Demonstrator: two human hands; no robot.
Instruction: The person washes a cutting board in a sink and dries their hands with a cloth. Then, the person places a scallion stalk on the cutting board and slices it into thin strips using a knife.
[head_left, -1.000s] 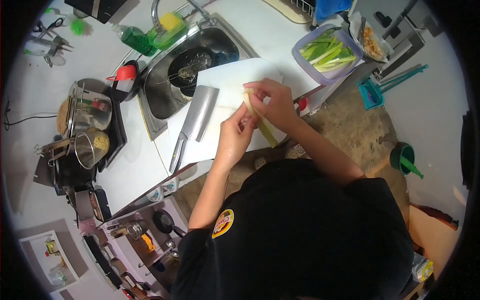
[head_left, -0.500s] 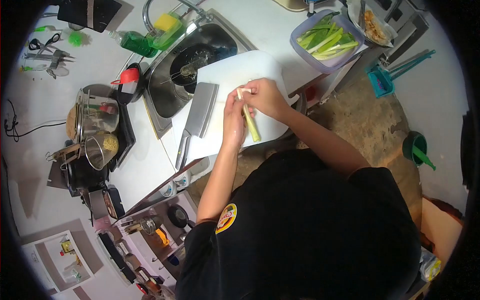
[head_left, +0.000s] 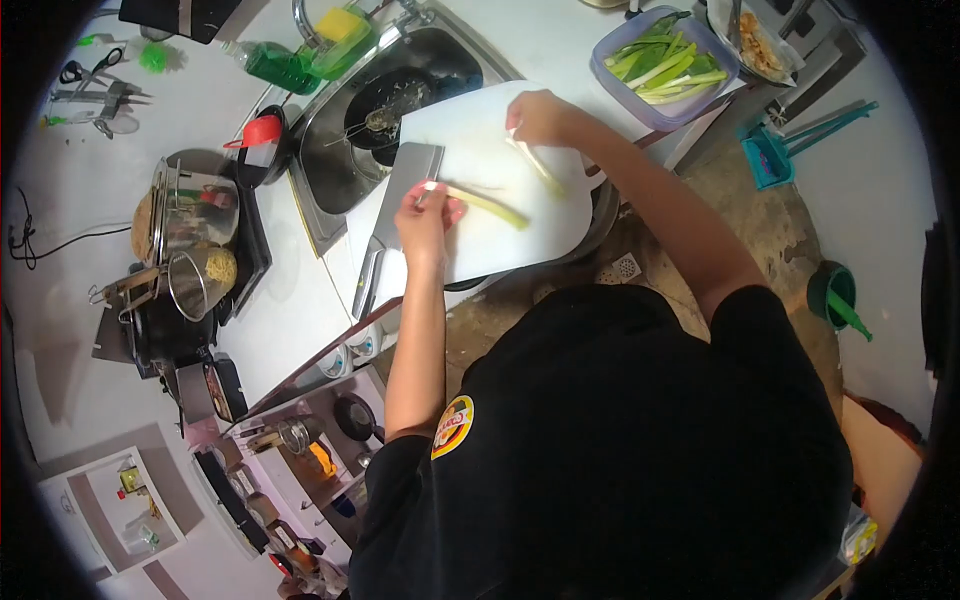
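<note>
Over the white cutting board (head_left: 500, 120), my left hand (head_left: 425, 218) pinches the pale end of a green stalk (head_left: 490, 207), which points to the right. Farther back, my right hand (head_left: 538, 117) grips a thin, pale green strip (head_left: 540, 165) that hangs toward the board's right side. The two pieces are apart. A cleaver (head_left: 410, 176) lies at the board's left part, its blade partly hidden behind my left hand and its handle (head_left: 368, 280) toward the front edge.
Behind the board is a sink (head_left: 340, 195) with a dark pan (head_left: 395, 95) in it. A purple tub (head_left: 668, 122) of green stalks stands at the back right. Pots and a strainer (head_left: 200, 282) are at the left. A green bottle (head_left: 275, 66) is beyond the sink.
My hands, which were together on one stalk, have moved apart. The strip in my right hand has come away from the stalk in my left hand.
</note>
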